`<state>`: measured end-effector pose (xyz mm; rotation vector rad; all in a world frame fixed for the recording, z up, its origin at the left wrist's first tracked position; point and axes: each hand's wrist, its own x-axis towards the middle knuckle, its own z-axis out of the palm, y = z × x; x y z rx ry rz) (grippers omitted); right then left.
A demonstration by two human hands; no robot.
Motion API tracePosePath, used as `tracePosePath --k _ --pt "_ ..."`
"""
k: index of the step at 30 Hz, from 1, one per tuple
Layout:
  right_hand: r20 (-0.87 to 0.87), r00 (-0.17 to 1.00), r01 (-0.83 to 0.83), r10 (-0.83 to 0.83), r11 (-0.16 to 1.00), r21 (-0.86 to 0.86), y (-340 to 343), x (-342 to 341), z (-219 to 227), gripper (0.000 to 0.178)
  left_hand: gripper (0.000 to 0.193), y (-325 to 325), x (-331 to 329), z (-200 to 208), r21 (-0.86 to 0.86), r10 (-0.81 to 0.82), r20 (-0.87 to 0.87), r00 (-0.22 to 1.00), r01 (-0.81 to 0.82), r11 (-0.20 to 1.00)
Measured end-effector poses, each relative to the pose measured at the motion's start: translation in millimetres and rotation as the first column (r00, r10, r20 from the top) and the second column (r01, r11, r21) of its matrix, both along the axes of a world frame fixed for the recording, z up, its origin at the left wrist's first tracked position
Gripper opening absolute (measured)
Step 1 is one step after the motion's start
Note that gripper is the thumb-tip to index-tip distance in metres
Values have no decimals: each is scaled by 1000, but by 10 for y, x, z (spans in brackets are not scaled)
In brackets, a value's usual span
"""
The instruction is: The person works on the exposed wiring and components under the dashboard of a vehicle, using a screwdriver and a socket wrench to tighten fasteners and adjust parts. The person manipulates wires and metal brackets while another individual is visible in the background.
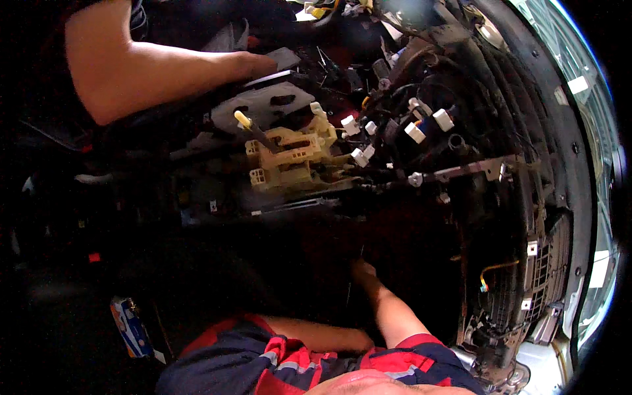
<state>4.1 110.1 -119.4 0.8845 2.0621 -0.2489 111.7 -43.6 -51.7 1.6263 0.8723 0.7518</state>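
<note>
My right forearm reaches up from a red and navy sleeve (421, 352) into the dark footwell area. My right hand (363, 268) is deep in shadow there, and its fingers cannot be made out. A thin pale line shows just beyond it, too faint to name. My left forearm (316, 331) lies bent across my front; its hand end (359, 340) is beside my right arm, with the fingers hidden. Beyond my right hand stands a cream plastic gear shifter housing (289, 155) with a yellow-tipped lever (243, 119).
Another person's bare arm (164, 72) reaches in from the upper left to a grey piece (284, 59). White connectors (415, 132) hang on loose wiring. A metal bracket (467, 170) crosses at right, before the windshield (573, 52). A blue and white package (131, 329) is lower left.
</note>
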Motion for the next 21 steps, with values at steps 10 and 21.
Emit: tracePosePath --k 10,21 --pt "-407 760 288 -507 823 -489 475 267 479 30 28 265 -296 505 -114 96 -309 946 -137 984" --pt "-434 619 419 -654 743 -522 850 1060 58 41 30 240 -579 936 -166 -69 -398 915 1 986"
